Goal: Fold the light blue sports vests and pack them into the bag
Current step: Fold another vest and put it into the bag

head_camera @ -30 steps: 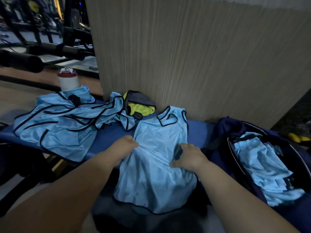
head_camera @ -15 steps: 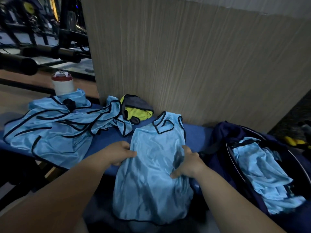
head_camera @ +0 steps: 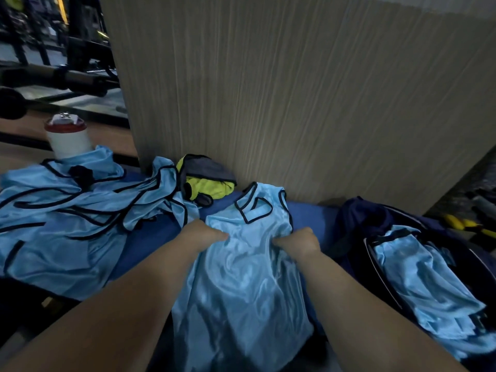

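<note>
Though on vest [head_camera: 241,285], both hands' [head_camera: 205,234] fingertips unseen.

One vest [head_camera: 249,264] lay under the left hand [head_camera: 205,234] and the right hand [head_camera: 299,241]; one bag [head_camera: 357,224] right of them, one bottle [head_camera: 68,140] left.

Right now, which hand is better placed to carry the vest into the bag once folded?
Right, probably. The right hand and left hand both grip the vest, but the right is on the side next to the open bag; the left is nearer the unfolded pile.
</note>
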Available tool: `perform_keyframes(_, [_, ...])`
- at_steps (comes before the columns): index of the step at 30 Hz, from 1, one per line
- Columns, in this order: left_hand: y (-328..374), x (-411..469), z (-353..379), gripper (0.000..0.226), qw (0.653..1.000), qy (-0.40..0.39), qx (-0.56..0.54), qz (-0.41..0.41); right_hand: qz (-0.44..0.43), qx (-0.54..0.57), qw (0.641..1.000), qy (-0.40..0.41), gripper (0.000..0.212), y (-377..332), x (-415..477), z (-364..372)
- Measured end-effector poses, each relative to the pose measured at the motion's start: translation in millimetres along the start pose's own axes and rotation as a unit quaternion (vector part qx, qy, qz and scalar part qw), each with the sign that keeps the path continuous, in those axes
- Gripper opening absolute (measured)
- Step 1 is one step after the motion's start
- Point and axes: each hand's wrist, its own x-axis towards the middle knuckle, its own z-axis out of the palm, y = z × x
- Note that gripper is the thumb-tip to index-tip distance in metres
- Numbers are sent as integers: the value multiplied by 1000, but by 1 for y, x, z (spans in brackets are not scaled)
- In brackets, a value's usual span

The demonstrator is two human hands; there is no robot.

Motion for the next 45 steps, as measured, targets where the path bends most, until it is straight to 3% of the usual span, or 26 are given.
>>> perform_keyframes(4, [2,7,2,55,987,-50,-147,-47,37,108,993,-33,34,1,12,3])
perform_keyframes(10, [13,5,10,47,954,-60,-278,-94,38,161,982,-97,30,-2,16,3])
perform_keyframes(12, [14,7,11,39,948,-41,-304,-85,27,131,988,-80,46,-7,20,4])
perform_keyframes(15, [14,9,11,52,953,-11,-291,-88,-12,-28,1000,-6,78,-18,23,1])
perform_keyframes(19, [11,11,10,57,980,30,-181,-75,-111,-107,987,35,69,-33,34,2])
perform_keyframes(22, [8,10,5,56,983,24,-165,-75,-172,-114,978,36,65,-42,51,10])
perform_keyframes(26, [8,8,-3,52,982,16,-167,-80,-188,-111,976,19,95,-51,66,24])
perform_keyframes(29, [6,10,-5,69,985,2,-157,-72,-168,-69,983,-9,117,-58,69,31])
perform_keyframes(32, [4,12,-7,77,986,3,-148,-76,-147,-13,988,-31,124,-63,74,37])
perform_keyframes(34, [4,13,-8,80,984,6,-152,-88,-127,2,990,-59,113,-65,75,35])
perform_keyframes(37, [5,13,-10,78,981,18,-168,-97,-96,49,977,-182,63,-69,73,27])
perform_keyframes(39, [6,14,-10,76,978,18,-183,-96,-81,104,964,-232,49,-69,72,24])
perform_keyframes(45, [10,4,-18,73,967,16,-230,-107,-4,231,950,-209,13,-62,64,18])
